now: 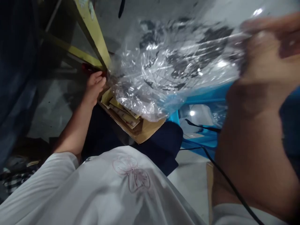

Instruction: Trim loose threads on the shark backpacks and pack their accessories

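A crinkled clear plastic bag (pixel 173 62) with dark printed or dark-filled patches stretches across the upper middle of the view. My right hand (pixel 269 53), large and close to the camera, is closed on the bag's right end. My left hand (pixel 95 86) has its fingers curled in by the bag's left end, beside the corner of an open cardboard box (pixel 150 128); what it grips is hidden. Inside the box, partly under the plastic, lie several flat yellowish-brown pieces (pixel 125 115). The box rests at my dark-clothed lap.
A yellow metal frame leg (pixel 93 34) stands just beyond my left hand, with a red item (pixel 90 68) by it. Blue plastic (pixel 199 142), seemingly a stool or crate, is at the right under the bag. A black cord (pixel 225 176) runs past my right forearm.
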Available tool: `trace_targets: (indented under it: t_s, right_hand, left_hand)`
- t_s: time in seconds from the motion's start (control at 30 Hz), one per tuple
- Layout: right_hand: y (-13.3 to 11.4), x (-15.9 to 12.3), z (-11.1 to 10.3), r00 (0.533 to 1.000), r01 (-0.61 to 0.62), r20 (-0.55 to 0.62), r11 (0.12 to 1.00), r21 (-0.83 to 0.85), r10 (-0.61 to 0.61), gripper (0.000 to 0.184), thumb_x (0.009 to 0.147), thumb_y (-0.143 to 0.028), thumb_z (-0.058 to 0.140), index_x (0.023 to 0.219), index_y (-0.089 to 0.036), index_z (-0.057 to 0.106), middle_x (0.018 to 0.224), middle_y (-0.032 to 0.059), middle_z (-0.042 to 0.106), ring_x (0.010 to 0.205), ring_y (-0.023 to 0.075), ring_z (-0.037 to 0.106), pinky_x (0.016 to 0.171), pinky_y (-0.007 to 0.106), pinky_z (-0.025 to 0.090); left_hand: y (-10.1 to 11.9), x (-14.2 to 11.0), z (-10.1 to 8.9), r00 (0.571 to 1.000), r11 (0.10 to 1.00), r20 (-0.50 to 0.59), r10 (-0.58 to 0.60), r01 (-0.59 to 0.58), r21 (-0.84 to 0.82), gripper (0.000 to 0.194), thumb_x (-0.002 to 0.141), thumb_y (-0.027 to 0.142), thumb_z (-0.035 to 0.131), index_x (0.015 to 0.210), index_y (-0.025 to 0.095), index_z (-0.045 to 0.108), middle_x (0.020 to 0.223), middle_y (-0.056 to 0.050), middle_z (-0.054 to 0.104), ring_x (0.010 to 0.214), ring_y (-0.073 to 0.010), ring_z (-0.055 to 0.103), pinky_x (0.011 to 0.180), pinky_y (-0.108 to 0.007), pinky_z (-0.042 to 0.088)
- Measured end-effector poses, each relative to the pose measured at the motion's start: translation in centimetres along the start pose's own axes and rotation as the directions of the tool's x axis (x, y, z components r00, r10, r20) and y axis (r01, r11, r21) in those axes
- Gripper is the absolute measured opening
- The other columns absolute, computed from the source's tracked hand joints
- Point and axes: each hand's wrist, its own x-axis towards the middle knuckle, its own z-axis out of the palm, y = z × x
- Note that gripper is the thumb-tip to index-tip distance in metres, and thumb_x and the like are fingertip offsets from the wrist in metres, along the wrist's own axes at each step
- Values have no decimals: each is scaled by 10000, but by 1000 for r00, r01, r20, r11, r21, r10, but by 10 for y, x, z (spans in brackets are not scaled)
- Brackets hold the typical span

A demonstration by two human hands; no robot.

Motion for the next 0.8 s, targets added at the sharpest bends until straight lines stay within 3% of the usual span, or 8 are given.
trace_targets:
  t_s: [0.1,0.2,0.3,0.4,0.57,0.63,0.73,0.8]
  right_hand:
    - [-24,-19,20,997,67,-39,997,36,-66,135,907,-132,635,965,-201,736,1041,27,744,1032,210,682,981,385,505]
    - [-41,-43,44,968,-78,250,966,246,14,117,923,-148,618,936,-213,715,1144,38,733,1098,201,680,985,392,527]
    - [-54,-70,67,745,-254,667,932,260,17,152,947,-157,575,956,-218,714,1294,51,677,1183,185,651,1007,346,525]
    - [-65,-92,85,480,-263,875,942,210,-60,210,956,-115,526,971,-194,719,1359,78,640,1230,178,627,1064,323,481]
    - [-69,-91,79,309,-383,951,916,120,5,141,912,-202,634,1011,-206,735,1348,74,645,1225,203,625,1063,340,473]
    - [-61,-74,64,399,-476,908,875,87,126,117,883,-292,680,948,-209,731,1092,51,740,1016,187,695,916,318,540]
    - [-36,-46,40,810,-510,399,852,119,429,171,858,-376,684,840,-208,667,776,2,670,742,136,637,729,281,531]
    - [-16,-36,33,856,-509,23,836,204,516,274,746,-407,773,897,-224,635,839,-3,655,787,136,618,735,273,524]
  left_hand:
    - [-20,-19,0,997,999,-55,-51,51,-1,546,710,495,837,1170,284,630,1373,-60,586,1324,-283,502,1004,-415,491]
    - [-31,-40,13,941,936,137,-310,327,-126,642,800,708,649,1263,264,612,1377,-130,585,1254,-309,571,973,-448,513]
    - [-30,-54,37,806,794,429,-408,545,-269,715,879,778,433,1289,221,610,1252,-161,659,1122,-316,653,931,-478,541]
    - [-20,-61,58,795,721,518,-316,557,-413,639,902,718,463,1167,175,668,1095,-132,719,1032,-301,688,893,-451,574]
    - [-8,-60,71,815,691,510,-275,536,-484,440,837,578,652,992,169,698,882,-82,734,840,-246,710,769,-380,603]
    - [-10,-58,73,849,724,427,-313,504,-472,300,781,432,736,876,151,690,781,-59,717,699,-191,687,684,-311,586]
    - [-14,-56,75,894,764,323,-312,438,-474,256,647,285,825,802,151,672,691,-10,691,576,-126,628,591,-229,531]
    - [-15,-57,78,922,801,292,-253,369,-471,367,595,298,862,893,168,692,700,11,694,576,-117,622,580,-213,513]
